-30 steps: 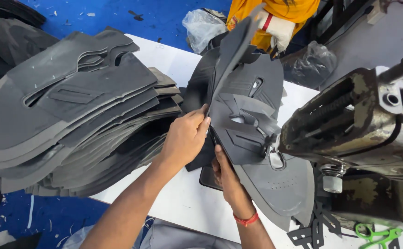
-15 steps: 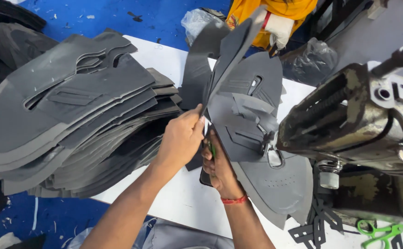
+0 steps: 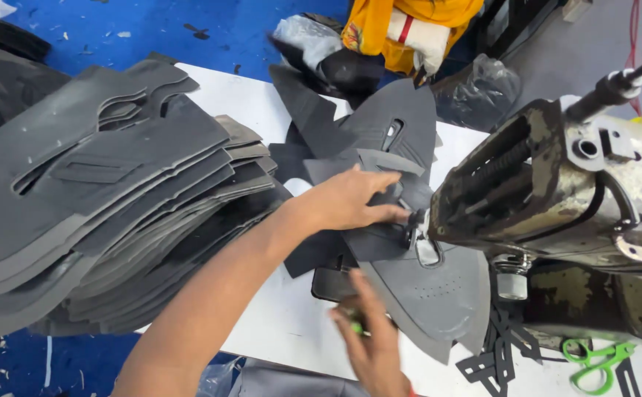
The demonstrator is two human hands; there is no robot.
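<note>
- Two hands work at the white desk (image 3: 284,331): the left hand (image 3: 350,198) presses flat, fingers spread, on a grey cut piece (image 3: 409,272) beside the sewing machine (image 3: 578,198).
- Right hand (image 3: 368,342), near the desk's front edge, grips a small green tool (image 3: 355,323).
- Stacked grey pieces (image 3: 108,206) fill the desk's left side.

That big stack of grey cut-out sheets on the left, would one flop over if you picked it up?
Probably floppy: sheets in the grey stack sag and curl at their edges, and the piece under the left hand lies bent. Likely light, since each looks thin. It shouldn't roll; the matte surface looks grippy rather than slippery.
</note>
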